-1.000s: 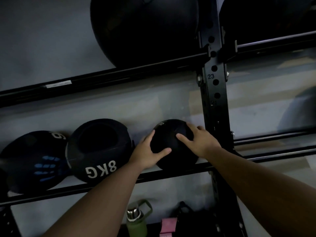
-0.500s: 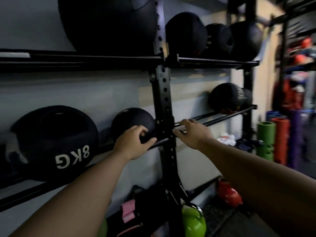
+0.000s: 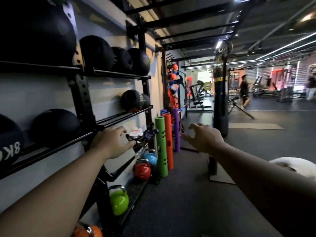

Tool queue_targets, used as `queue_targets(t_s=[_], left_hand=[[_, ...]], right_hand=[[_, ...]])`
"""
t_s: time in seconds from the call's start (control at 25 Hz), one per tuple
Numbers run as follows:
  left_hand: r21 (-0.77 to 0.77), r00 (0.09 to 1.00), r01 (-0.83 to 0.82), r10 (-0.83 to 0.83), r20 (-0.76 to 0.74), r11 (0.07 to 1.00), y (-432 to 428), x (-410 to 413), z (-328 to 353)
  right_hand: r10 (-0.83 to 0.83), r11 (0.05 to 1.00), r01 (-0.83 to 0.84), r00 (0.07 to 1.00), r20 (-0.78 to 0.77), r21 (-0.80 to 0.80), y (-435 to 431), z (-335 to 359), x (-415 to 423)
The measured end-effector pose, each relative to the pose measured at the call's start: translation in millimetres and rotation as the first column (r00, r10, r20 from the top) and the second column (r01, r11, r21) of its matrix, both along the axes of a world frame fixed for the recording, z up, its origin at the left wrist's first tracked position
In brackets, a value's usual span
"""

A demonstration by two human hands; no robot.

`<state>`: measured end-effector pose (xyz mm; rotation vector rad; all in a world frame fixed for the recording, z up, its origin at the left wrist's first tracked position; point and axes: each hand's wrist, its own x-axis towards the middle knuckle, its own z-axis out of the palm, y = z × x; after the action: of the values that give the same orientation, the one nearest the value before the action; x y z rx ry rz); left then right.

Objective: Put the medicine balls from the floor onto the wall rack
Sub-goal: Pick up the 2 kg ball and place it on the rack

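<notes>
The small black medicine ball (image 3: 54,127) rests on the middle rails of the black wall rack (image 3: 82,100), next to an 8 kg ball (image 3: 9,142). More black balls (image 3: 97,52) fill the top rail, and another ball (image 3: 131,100) sits further along the middle rail. My left hand (image 3: 111,142) is open, just right of the rack's upright, holding nothing. Out over the floor my right hand (image 3: 203,139) hovers open with its fingers spread. No ball on the floor is in view.
Green (image 3: 118,200), red (image 3: 142,170), blue (image 3: 150,157) and orange (image 3: 89,230) kettlebells stand under the rack. Green (image 3: 161,147), orange and purple foam tubes stand upright beyond them. A punching bag (image 3: 220,100) hangs ahead. A person walks at the far right.
Both hands have let go of the small ball, which stays on the rack. My view has swung right towards the gym floor, and both hands have moved right, away from the ball.
</notes>
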<state>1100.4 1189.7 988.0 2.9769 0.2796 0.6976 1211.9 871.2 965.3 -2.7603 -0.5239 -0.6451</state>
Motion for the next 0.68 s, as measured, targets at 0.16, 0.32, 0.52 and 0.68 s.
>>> queue_targets(t_s=[0.16,0.32,0.52,0.68], left_hand=[[-0.057,0.998,0.049,-0.051,-0.023,0.997,-96.7,-66.9,-29.9],[-0.09,0.984,0.125,-0.135,-0.118,0.988,-202.5,-130.2,-88.8],[-0.151,0.91,0.293,-0.324,-0.26,0.944,-326.9,-203.4,-154.1],[-0.177,0.855,0.329,-0.372,-0.362,0.928,-383.1,-229.9,-197.8]], right_hand=[[-0.045,0.999,0.046,0.997,-0.06,0.02,-102.0,-39.9,-92.0],[-0.121,0.993,0.12,0.978,-0.171,-0.016,-215.1,-99.1,-194.1],[-0.358,0.934,0.343,0.9,-0.25,-0.103,-364.5,-165.8,-318.3],[-0.451,0.891,0.436,0.831,-0.325,-0.123,-420.7,-199.3,-380.5]])
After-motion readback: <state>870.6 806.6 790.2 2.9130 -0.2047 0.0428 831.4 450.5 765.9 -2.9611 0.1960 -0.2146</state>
